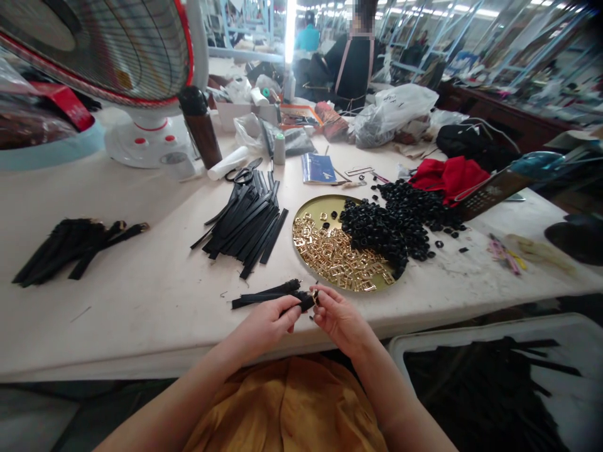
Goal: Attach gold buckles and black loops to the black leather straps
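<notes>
**Head view.** I see the left hand (268, 323) closed around a small bundle of thin black straps (264, 297). The bundle lies over the near edge of the pale worktop (141, 301), with its free ends pointing left. The right hand (336, 317) pinches a small gold metal buckle (315, 295) at the bundle's right end. The two hands sit close together, their fingertips almost meeting.

Just beyond them is a round gold tray (325, 206). It holds a heap of gold square buckles (334, 257) and part of a pile of black plastic rings (396, 220) that spills off to the right. A loose stack of flat black strips (249, 223) lies left of the tray. A dark tied bundle of straps (66, 245) lies well apart at far left. I also note a white bin (424, 342) of black strips at lower right, below the worktop edge.
</notes>
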Motion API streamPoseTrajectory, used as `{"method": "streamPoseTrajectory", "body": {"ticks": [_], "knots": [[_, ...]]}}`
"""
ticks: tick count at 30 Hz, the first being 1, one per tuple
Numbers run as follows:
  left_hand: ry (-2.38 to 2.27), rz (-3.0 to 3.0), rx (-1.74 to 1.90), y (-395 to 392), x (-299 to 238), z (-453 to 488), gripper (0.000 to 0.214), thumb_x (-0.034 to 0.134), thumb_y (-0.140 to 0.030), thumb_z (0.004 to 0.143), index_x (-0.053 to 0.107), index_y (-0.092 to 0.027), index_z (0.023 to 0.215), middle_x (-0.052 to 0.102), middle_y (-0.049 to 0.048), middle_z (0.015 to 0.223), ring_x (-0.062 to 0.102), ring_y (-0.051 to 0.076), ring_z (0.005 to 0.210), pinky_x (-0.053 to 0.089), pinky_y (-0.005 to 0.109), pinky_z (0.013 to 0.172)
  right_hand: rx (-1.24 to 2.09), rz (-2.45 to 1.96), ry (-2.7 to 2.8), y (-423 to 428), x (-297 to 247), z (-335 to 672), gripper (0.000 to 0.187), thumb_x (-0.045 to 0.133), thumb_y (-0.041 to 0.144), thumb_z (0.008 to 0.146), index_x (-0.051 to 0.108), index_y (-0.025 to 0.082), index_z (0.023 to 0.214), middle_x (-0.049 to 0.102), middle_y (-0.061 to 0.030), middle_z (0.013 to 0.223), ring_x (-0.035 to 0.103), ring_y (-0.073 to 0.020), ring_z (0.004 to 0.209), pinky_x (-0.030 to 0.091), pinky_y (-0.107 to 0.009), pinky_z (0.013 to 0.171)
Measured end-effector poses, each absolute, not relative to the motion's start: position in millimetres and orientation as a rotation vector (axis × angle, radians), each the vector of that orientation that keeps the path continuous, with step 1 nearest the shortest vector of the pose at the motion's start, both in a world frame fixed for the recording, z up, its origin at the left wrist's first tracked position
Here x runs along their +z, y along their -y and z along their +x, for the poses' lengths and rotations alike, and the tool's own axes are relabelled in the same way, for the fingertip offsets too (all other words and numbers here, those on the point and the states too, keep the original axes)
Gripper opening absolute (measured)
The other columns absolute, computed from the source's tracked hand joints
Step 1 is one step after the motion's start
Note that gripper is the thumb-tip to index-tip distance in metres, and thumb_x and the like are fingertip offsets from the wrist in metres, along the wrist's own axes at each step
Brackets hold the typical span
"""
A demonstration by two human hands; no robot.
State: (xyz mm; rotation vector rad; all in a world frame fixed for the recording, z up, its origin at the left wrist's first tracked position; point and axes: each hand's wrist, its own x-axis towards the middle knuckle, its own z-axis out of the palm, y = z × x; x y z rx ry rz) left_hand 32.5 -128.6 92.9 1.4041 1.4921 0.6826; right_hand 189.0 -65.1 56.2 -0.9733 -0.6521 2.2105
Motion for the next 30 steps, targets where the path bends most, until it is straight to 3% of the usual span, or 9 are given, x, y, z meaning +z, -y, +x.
{"method": "streamPoseTrajectory", "body": {"ticks": [8,14,21,26,30], "knots": [[-1.503,1.264,0.856,128,90,48,0.010,0.045,-0.021,0.076,0.052,-0.017,0.081,0.054,-0.0014,0.071,0.048,0.012,0.066,0.038,0.021,0.059,1.767,-1.076,1.263,89,56,178,0.023,0.064,0.035,0.071,0.062,0.018,0.087,0.056,0.0016,0.067,0.046,-0.0114,0.060,0.039,-0.025,0.059],[-1.348,1.057,0.861,128,82,48,0.022,0.044,-0.039,0.080,0.046,-0.017,0.077,0.051,-0.0035,0.063,0.041,0.007,0.047,0.034,0.019,0.044,1.668,-1.064,1.277,91,54,178,0.020,0.059,0.037,0.076,0.055,0.018,0.077,0.050,0.0026,0.064,0.045,-0.0112,0.059,0.037,-0.024,0.058],[-1.267,0.926,0.873,126,78,48,0.022,0.048,-0.037,0.078,0.043,-0.016,0.074,0.053,-0.0037,0.062,0.042,0.005,0.044,0.034,0.018,0.044,1.869,-1.094,1.115,87,52,181,0.027,0.055,0.043,0.076,0.050,0.018,0.066,0.044,0.0042,0.055,0.040,-0.0103,0.051,0.035,-0.025,0.052],[-1.376,0.959,0.910,128,79,52,0.022,0.049,-0.037,0.077,0.044,-0.016,0.071,0.053,-0.0039,0.061,0.042,0.006,0.043,0.033,0.018,0.042,1.352,-1.127,1.533,92,57,183,0.013,0.061,0.033,0.073,0.058,0.021,0.071,0.053,-0.0004,0.071,0.048,-0.0150,0.068,0.038,-0.027,0.065],[-1.383,0.992,0.878,129,83,49,0.029,0.053,-0.044,0.074,0.043,-0.017,0.068,0.052,-0.0052,0.055,0.039,0.006,0.040,0.031,0.017,0.039,1.580,-1.107,1.419,90,57,183,0.015,0.060,0.034,0.074,0.054,0.020,0.075,0.054,0.0011,0.068,0.048,-0.0139,0.063,0.038,-0.027,0.061]]}}
